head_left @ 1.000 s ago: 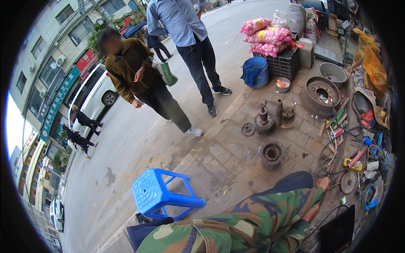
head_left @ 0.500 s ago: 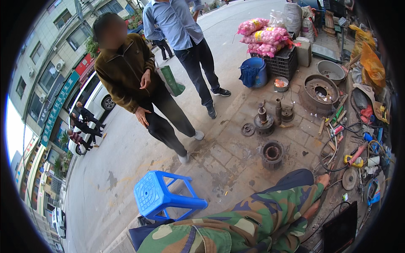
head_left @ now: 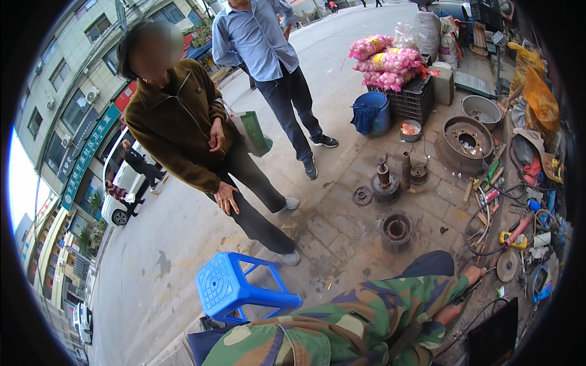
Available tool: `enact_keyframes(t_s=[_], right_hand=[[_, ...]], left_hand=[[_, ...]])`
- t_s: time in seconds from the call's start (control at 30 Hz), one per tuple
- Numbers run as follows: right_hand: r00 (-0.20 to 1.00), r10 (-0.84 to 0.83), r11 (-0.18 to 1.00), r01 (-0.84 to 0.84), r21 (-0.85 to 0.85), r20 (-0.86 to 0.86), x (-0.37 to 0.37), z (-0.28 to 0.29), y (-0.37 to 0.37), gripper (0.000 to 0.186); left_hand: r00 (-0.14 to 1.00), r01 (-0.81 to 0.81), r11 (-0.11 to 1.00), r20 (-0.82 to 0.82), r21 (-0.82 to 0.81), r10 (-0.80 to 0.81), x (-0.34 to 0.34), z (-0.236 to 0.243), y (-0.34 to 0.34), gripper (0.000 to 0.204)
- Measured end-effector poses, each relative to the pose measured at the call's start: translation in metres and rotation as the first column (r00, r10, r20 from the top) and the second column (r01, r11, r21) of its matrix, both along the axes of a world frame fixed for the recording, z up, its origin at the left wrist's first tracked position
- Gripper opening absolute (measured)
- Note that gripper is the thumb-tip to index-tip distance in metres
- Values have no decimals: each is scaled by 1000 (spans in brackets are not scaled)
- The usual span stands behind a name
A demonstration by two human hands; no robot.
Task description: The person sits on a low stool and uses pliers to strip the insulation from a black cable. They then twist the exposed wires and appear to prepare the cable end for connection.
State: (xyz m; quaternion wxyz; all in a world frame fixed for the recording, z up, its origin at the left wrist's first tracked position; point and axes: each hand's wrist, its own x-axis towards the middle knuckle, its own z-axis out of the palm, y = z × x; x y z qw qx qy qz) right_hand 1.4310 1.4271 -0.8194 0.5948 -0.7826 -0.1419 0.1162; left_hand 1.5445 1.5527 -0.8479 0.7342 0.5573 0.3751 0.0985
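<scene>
At the lower right, both my camouflage sleeves reach toward the clutter. My left hand (head_left: 473,275) is closed beside a thin cable and a round disc (head_left: 507,266); its hold is too small to make out. Closer to my body, my right hand (head_left: 448,314) is curled at a dark, narrow thing whose kind I cannot tell. On the paving stand a greasy hollow metal cylinder (head_left: 397,229), a part with an upright shaft (head_left: 384,184) and a flat ring (head_left: 362,196). A dark flat panel (head_left: 493,334) lies near my right hand.
A blue plastic stool (head_left: 235,287) stands at left. Two people (head_left: 183,131) stand ahead on the pavement. A wheel rim (head_left: 465,139), a blue bucket (head_left: 373,113) and a black crate (head_left: 410,102) with pink net bags are farther off. Tools and hoses (head_left: 488,213) line the right.
My left hand has shifted slightly down and right, and a dark thing now shows between my hands. The person in the brown jacket has come nearer and leans forward.
</scene>
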Motion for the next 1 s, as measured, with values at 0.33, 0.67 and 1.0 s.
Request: enact_keyframes(t_s=[0.33, 0.67, 1.0], right_hand=[[994, -3, 996, 12, 83, -105, 9, 53, -16, 42], [918, 27, 985, 43, 168, -395, 1, 73, -23, 30], [925, 54, 993, -12, 113, -376, 11, 42, -39, 25]], left_hand=[[892, 111, 992, 434, 62, -127, -52, 99, -19, 20], [885, 275, 958, 408, -77, -222, -70, 117, -6, 20], [860, 373, 927, 391, -39, -329, -76, 112, 3, 26]])
